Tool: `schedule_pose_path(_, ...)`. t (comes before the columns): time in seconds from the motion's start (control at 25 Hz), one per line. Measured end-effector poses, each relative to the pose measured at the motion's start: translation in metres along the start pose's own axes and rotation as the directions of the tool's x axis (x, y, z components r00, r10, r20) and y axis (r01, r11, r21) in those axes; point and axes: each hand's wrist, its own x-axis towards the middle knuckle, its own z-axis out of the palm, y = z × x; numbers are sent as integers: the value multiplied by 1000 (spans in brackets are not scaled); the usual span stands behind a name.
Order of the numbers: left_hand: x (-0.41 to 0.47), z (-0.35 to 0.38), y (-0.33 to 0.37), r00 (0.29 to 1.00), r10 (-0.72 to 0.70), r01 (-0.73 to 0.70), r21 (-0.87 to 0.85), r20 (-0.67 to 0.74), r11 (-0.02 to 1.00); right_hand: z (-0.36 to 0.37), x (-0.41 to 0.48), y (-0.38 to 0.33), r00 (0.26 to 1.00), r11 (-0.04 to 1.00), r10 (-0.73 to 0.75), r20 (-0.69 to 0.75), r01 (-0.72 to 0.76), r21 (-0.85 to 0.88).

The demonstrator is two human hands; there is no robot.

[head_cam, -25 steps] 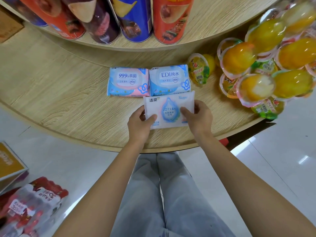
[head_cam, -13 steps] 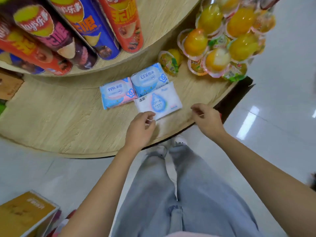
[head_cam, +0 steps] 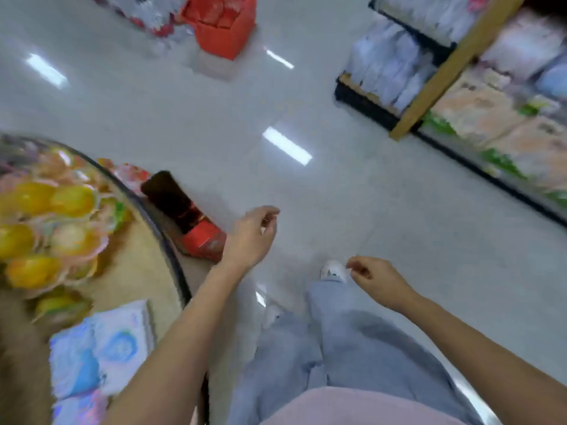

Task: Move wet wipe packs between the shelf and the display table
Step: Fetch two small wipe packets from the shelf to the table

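The view is blurred by motion. Wet wipe packs (head_cam: 101, 351) lie on the round wooden display table (head_cam: 144, 271) at the lower left, a white one with a blue drop beside blue and pink ones. My left hand (head_cam: 251, 237) hangs over the floor to the right of the table, fingers loosely curled, holding nothing. My right hand (head_cam: 377, 280) is lower and further right, above my knee, also empty with fingers curled. A shelf (head_cam: 454, 69) with pale packs stands at the upper right.
Yellow jelly cups (head_cam: 46, 228) are piled on the table's left part. A red box (head_cam: 196, 222) sits on the floor by the table's edge. Another red box (head_cam: 224, 26) and wrapped bottles stand at the top. Glossy white floor lies between table and shelf.
Both hands have let go of the white pack and left the table. The view has swung right, away from the table towards the aisle and shelf.
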Motion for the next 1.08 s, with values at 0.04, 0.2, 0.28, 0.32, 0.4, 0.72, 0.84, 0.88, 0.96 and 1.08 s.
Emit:
schedule_pose_path(0.04, 23, 15, 27, 996, 69, -69, 12, 50, 998, -11, -12, 29, 995, 996, 81, -58, -78, 53)
schedule_pose_path(0.2, 87, 90, 144, 927, 292, -306, 26, 237, 952, -40, -59, 127, 909, 899, 370, -190, -299, 321)
schedule_pose_path(0.28, 109, 132, 196, 888, 339, -362, 19, 310, 932, -55, -70, 166, 871, 849, 442, -216, -328, 414)
schedule_pose_path(0.32, 119, 156, 222, 872, 350, -374, 6, 342, 927, -69, -71, 186, 862, 836, 457, -222, -331, 437)
schedule_pose_path(0.4, 136, 197, 259, 846, 356, -381, -17, 396, 925, -107, -61, 218, 855, 834, 461, -238, -325, 446)
schedule_pose_path(0.72, 185, 274, 320, 852, 194, -233, 21, 486, 972, -359, 20, 266, 808, 893, 318, -497, -79, 444)
schedule_pose_path(0.84, 240, 291, 345, 883, 171, -208, 36, 438, 978, -437, 60, 266, 770, 916, 260, -582, -7, 400)
schedule_pose_path(0.88, 261, 297, 358, 887, 183, -213, 25, 424, 977, -457, 73, 266, 764, 922, 240, -600, 15, 387)
schedule_pose_path(0.96, 313, 310, 397, 889, 229, -230, -45, 396, 972, -501, 101, 271, 753, 933, 193, -630, 58, 355)
schedule_pose_path(1.08, 386, 321, 477, 857, 317, -285, -139, 406, 948, -561, 124, 281, 731, 938, 184, -657, 68, 339)
